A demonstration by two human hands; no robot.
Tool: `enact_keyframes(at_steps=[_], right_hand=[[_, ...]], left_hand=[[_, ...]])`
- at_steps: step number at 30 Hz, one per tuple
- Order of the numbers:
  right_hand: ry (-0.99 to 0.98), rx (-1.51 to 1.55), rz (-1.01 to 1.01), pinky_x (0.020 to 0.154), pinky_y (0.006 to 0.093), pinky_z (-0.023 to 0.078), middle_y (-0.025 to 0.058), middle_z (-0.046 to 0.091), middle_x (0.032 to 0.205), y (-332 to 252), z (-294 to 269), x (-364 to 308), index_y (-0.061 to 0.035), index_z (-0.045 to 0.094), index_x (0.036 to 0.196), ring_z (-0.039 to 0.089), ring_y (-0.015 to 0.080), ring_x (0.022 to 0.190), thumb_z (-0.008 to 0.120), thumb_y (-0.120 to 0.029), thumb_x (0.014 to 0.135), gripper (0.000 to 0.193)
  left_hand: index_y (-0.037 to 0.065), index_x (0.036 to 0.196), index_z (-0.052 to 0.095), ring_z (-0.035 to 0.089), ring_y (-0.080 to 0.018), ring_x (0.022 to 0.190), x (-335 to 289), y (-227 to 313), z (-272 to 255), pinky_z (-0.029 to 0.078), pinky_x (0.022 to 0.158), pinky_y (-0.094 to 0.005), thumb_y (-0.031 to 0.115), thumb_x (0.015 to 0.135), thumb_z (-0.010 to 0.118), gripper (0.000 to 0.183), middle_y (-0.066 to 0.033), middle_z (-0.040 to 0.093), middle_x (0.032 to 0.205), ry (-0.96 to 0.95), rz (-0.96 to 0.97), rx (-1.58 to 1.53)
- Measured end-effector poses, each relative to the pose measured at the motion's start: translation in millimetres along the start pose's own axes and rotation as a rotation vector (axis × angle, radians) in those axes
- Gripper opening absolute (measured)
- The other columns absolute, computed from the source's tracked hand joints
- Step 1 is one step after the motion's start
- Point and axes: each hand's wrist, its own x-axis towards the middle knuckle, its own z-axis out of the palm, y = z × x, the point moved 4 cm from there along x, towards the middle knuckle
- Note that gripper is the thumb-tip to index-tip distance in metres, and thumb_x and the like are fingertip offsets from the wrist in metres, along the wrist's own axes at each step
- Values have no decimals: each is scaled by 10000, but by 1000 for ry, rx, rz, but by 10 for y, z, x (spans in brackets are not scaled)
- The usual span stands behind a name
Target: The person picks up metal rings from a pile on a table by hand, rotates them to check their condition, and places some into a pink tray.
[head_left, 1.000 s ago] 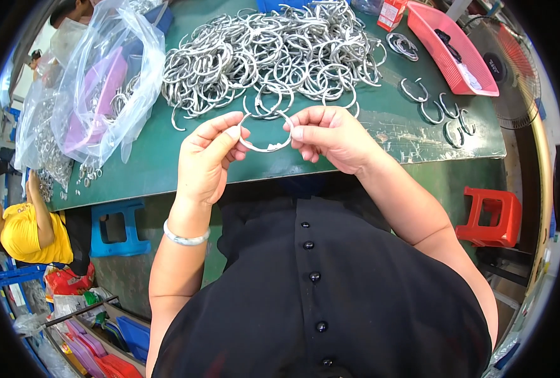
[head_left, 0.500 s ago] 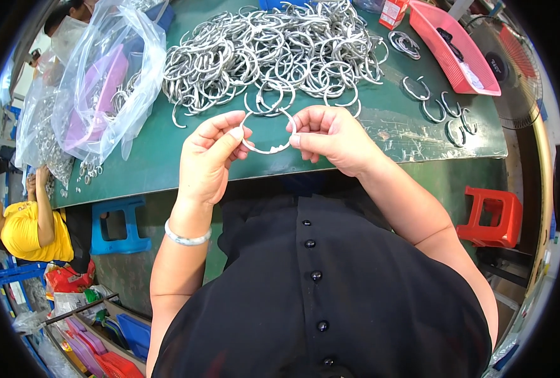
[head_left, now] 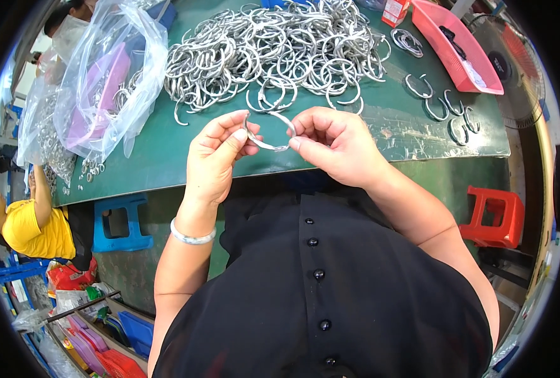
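on the green table [head_left: 157,154] a heap of metal rings [head_left: 280,57] lies beyond left hand [head_left: 213,154] and right hand [head_left: 344,148]; both pinch one gapped ring [head_left: 265,145] over the near edge. uneven pulling could bend it; a loose pinch could drop it.

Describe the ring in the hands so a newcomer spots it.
On the green table, find the big heap of metal rings. Just below that in view, the left hand and right hand pinch one open silver ring; unlike its neighbours, it is held, not lying down.
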Motion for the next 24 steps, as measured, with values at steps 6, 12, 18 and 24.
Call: enact_keyframes(at_steps=[6, 12, 18, 24], right_hand=[[-36, -161, -143, 507, 181, 371, -15, 517, 664, -179, 96, -33, -5, 578, 809, 442, 25, 572, 573, -33, 781, 40], [-66, -169, -206, 516, 189, 389, 14, 538, 684, -189, 162, -18, -4, 574, 810, 468, 42, 587, 594, -18, 768, 48], [-71, -197, -215, 519, 189, 398, 14, 538, 687, -190, 170, -19, -2, 572, 812, 475, 43, 589, 607, -20, 760, 65], [-62, -219, -238, 520, 191, 402, 25, 549, 693, -221, 129, -33, -2, 580, 815, 493, 51, 592, 604, -16, 759, 63]], left_hand=[[-22, 1071, 502, 596, -169, 791, 4, -35, 38, 496, 672, -241, 11, 849, 485, 225, -123, 595, 925, -13, -31, -76], [-16, 1040, 519, 593, -149, 782, -20, -85, 61, 496, 671, -235, 7, 851, 477, 195, -114, 600, 925, -25, -54, -99], [-13, 1032, 524, 590, -136, 768, -35, -76, 100, 496, 668, -232, 2, 851, 473, 189, -108, 605, 918, -38, -73, -100], [-11, 1032, 524, 592, -142, 783, -38, -89, 83, 497, 675, -233, -3, 850, 470, 190, -109, 603, 924, -19, -59, -94]])
